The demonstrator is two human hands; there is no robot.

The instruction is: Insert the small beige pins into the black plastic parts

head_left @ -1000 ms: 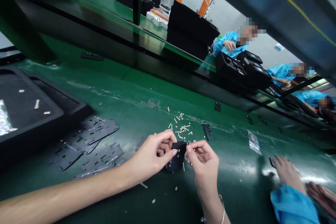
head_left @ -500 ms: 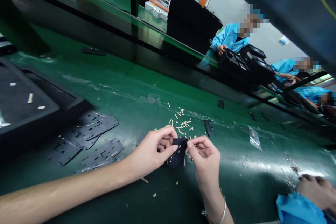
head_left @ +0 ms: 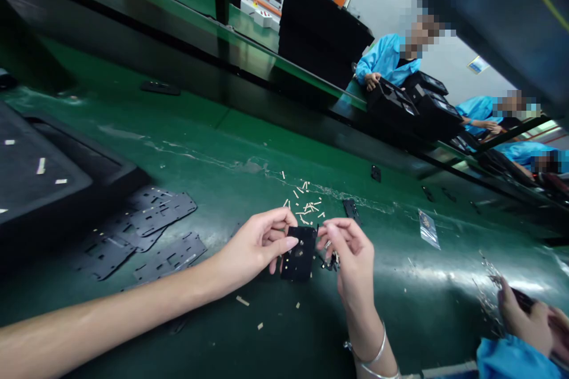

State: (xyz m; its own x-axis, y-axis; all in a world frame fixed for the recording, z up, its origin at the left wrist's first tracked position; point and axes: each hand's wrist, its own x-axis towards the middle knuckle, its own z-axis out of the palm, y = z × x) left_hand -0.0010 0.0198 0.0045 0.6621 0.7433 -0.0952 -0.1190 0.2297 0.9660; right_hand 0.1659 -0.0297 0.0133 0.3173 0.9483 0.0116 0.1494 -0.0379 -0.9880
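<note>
My left hand (head_left: 262, 240) grips a small black plate (head_left: 299, 263) by its left edge, thumb on the face and fingers behind. The plate is tilted up above the table and has small holes and light specks on it. Close to the plate's upper right corner is my right hand (head_left: 353, 251), thumb and forefinger drawn together. A thin dark sliver shows at those fingertips, too small to name. Below them, partly hidden by the hand, lies a little heap of small metal and dark parts (head_left: 331, 262). Pale strips (head_left: 306, 208) are scattered just beyond the plate.
Flat black cut-out plates (head_left: 166, 213) overlap on the green table (head_left: 213, 148) to the left, beside a large black tray (head_left: 84, 180). A small black part (head_left: 351, 208) and a clear bag (head_left: 429, 230) lie to the right. A co-worker's hand (head_left: 524, 320) works at the lower right.
The plate has turned so its face shows more squarely. My right fingertips have moved slightly up from its edge. The co-worker's hand at right has risen and now holds something dark.
</note>
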